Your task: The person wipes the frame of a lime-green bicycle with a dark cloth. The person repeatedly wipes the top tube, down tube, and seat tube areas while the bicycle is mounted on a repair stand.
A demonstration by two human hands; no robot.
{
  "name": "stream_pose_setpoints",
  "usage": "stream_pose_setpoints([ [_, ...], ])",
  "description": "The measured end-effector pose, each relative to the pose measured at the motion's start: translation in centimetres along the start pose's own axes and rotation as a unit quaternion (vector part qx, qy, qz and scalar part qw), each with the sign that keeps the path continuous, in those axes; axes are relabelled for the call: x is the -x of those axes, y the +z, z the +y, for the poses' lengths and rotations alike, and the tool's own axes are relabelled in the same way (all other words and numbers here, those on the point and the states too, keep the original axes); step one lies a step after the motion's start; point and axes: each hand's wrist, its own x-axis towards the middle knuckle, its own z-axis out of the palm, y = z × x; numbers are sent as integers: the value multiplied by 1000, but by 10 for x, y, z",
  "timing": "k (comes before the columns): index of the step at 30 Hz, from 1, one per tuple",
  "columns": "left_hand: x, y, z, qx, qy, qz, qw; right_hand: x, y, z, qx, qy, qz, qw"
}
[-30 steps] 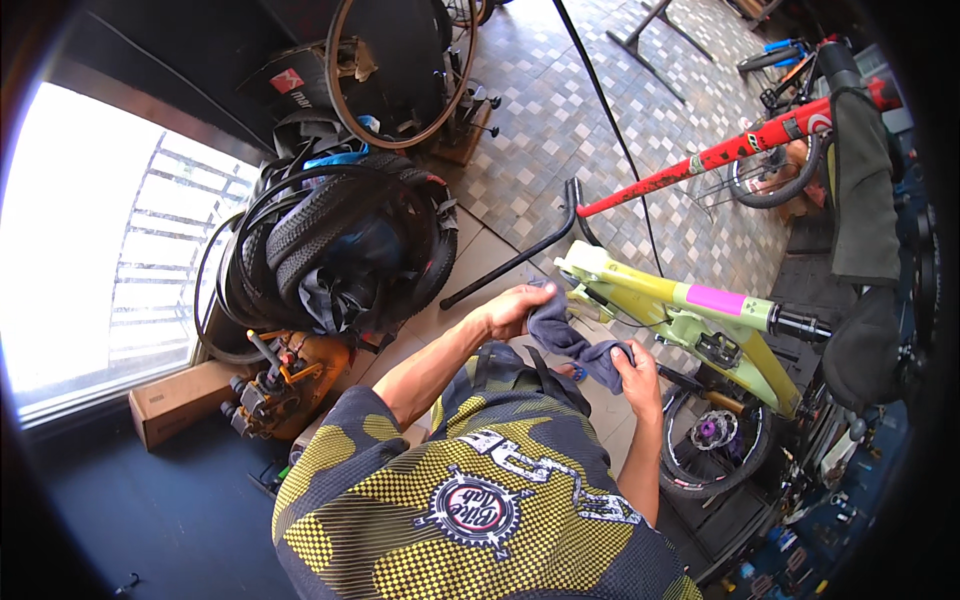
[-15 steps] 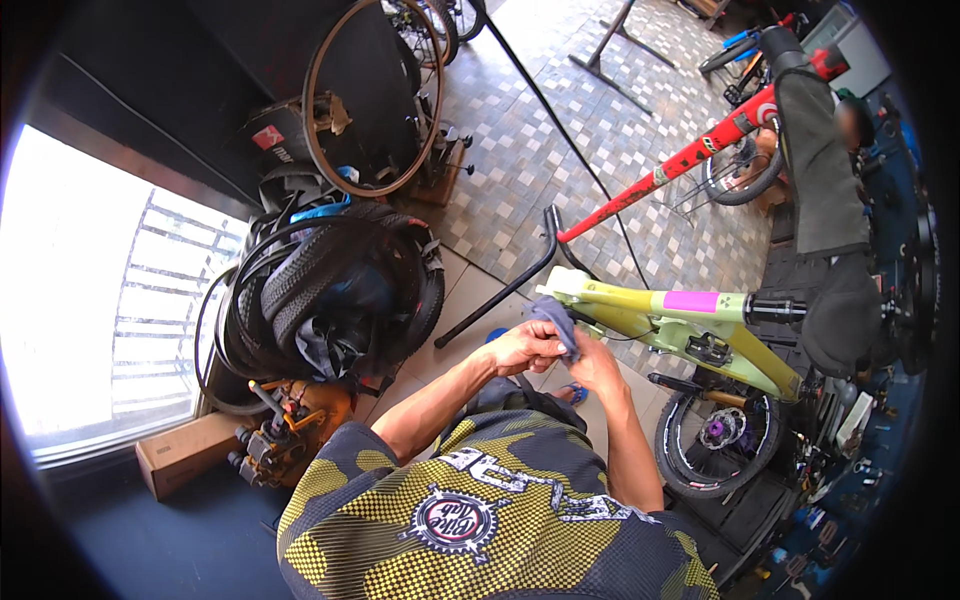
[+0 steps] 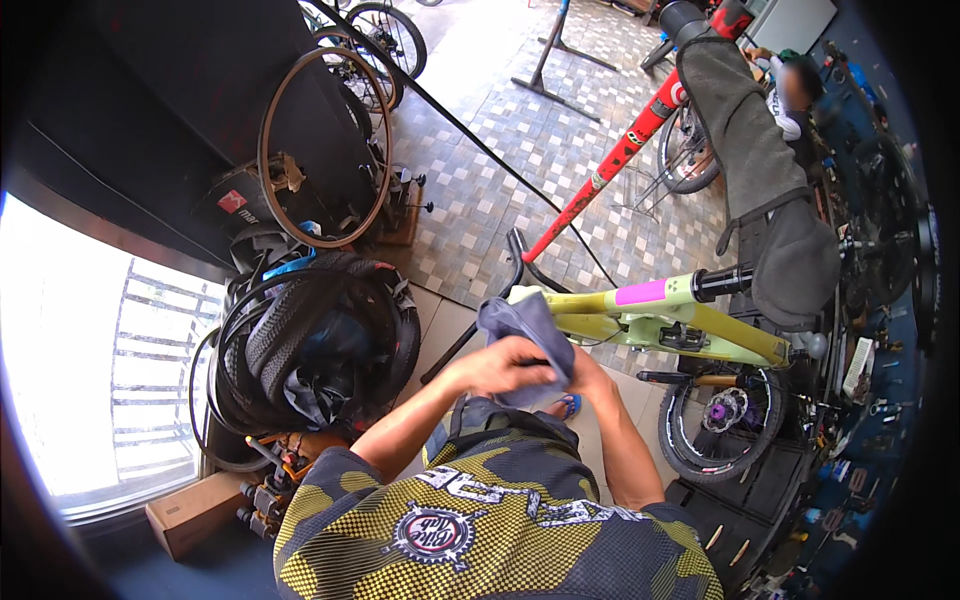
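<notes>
A grey-blue cloth (image 3: pixel 513 322) is stretched between my two hands in front of my body. My left hand (image 3: pixel 503 366) is closed on its near side, fingers pointing right. At the cloth's right edge, my right hand (image 3: pixel 590 380) grips it too, its fingers partly hidden behind the fabric. Just beyond the cloth lies a yellow-green bicycle frame (image 3: pixel 735 337) with a pink patch on its tube. The cloth overlaps the frame's left end in view; whether they touch I cannot tell.
A red repair stand (image 3: pixel 610 165) with black legs rises beyond the frame, a dark grey cover (image 3: pixel 715 130) hanging near its top. Tyres (image 3: pixel 300 340) are piled at left beside a bare rim (image 3: pixel 270 150). A wheel (image 3: pixel 725 425) lies right. Another person (image 3: pixel 800 95) is at far right.
The cloth has gone from bunched up to spread wider between my hands. My view has shifted, so the frame and stand appear further left.
</notes>
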Motion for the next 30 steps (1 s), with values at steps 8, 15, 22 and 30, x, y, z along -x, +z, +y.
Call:
stream_pose_setpoints([
  [8,-16,44,-59,-209,-60,394,893,-9,34,-53,386,75,83,916],
  [15,-24,34,-77,-109,-188,430,876,-10,65,-47,496,37,57,865],
  [22,-15,12,-89,146,-206,425,869,-16,66,-77,532,2,43,846],
  [30,0,11,-57,248,82,327,908,-4,23,-131,354,-97,68,928],
])
